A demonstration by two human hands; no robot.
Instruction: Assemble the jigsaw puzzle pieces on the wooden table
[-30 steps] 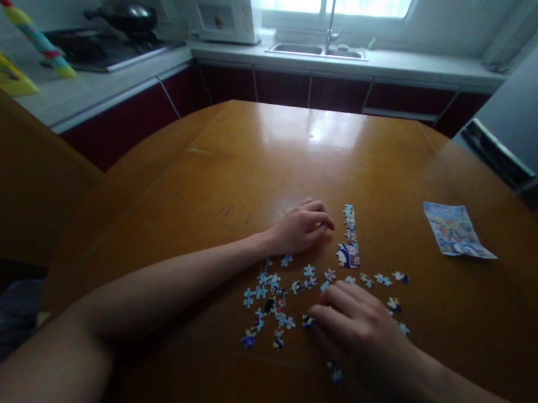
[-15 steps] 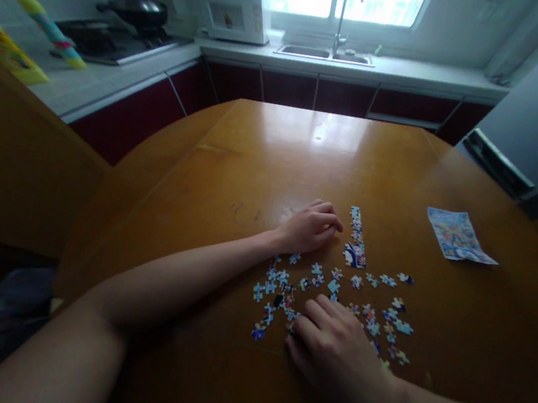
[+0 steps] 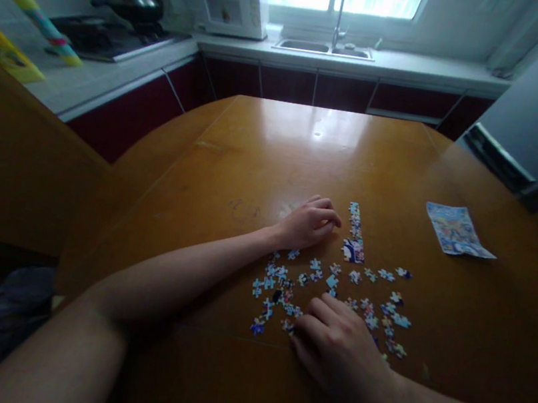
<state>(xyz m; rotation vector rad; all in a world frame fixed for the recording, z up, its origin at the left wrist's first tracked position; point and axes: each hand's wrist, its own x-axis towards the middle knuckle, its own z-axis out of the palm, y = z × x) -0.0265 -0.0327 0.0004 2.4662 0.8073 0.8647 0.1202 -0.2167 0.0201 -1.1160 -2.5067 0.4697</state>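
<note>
Several loose jigsaw pieces [image 3: 330, 295] lie scattered on a round wooden table [image 3: 265, 160]. A joined strip of pieces [image 3: 355, 233] runs away from me just right of my left hand [image 3: 307, 223]. That hand rests on the table with its fingers curled loosely, and nothing shows in them. My right hand [image 3: 335, 346] lies palm down at the near edge of the scattered pieces, fingers stretched forward, fingertips touching pieces at about the pile's lower middle. Some pieces are hidden under it.
A printed puzzle picture sheet [image 3: 456, 231] lies at the table's right. Behind the table runs a kitchen counter with a sink and tap [image 3: 341, 17], a white microwave [image 3: 231, 11] and a wok on a stove [image 3: 129, 5]. A wooden chair back [image 3: 7, 156] stands at left.
My right hand slid back toward me and to the left over the loose pieces, uncovering several on the right. My left hand stayed in place.
</note>
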